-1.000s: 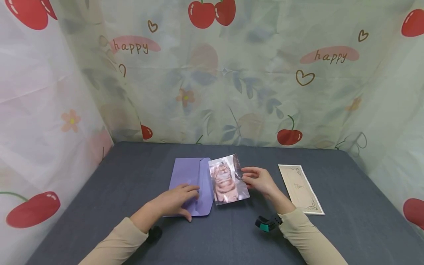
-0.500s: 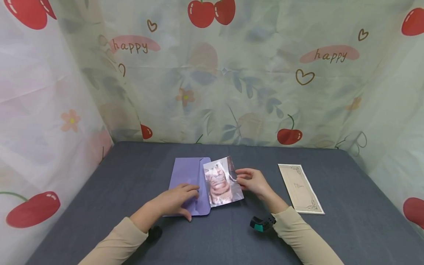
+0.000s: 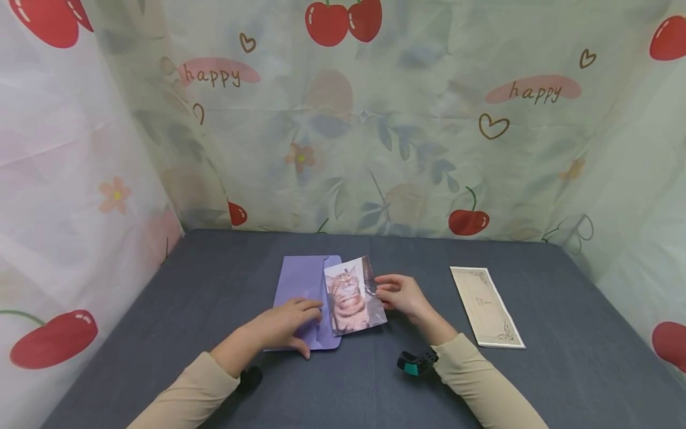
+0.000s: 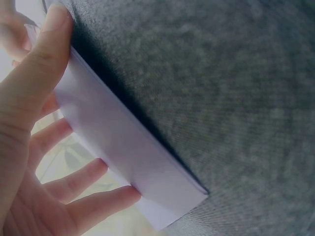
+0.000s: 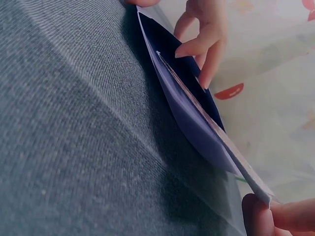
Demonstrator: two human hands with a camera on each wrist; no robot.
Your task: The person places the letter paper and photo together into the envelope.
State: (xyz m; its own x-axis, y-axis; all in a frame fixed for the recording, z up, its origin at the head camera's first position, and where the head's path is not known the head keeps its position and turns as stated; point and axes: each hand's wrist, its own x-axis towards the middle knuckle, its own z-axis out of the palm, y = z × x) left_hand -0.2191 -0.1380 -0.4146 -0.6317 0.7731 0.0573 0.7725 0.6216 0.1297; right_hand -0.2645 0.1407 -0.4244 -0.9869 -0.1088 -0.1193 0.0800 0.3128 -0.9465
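Note:
A purple envelope (image 3: 300,277) lies on the dark table, its flap (image 3: 332,333) unfolded to the right. My left hand (image 3: 289,325) rests on it, with extended fingers (image 4: 81,179) touching the upper face and the thumb by the near edge. Between the thumb and fingers of my right hand (image 3: 404,295), I pinch the right edge of a glossy cat photo (image 3: 348,301). The photo is tilted and overlaps the flap, its left edge right at the envelope's mouth. In the right wrist view, the photo (image 5: 206,118) slants edge-on above the purple flap (image 5: 189,120).
A cream card with a white border and dark corner ornaments (image 3: 485,307) lies to the right, beyond my right hand. Dark grey cloth covers the table (image 3: 214,268). A printed curtain with cherries (image 3: 348,149) stands behind and along both sides.
My right hand has moved left with the cat photo, bringing it over the flap and up to the envelope's mouth. My left hand and the cream card have stayed in place.

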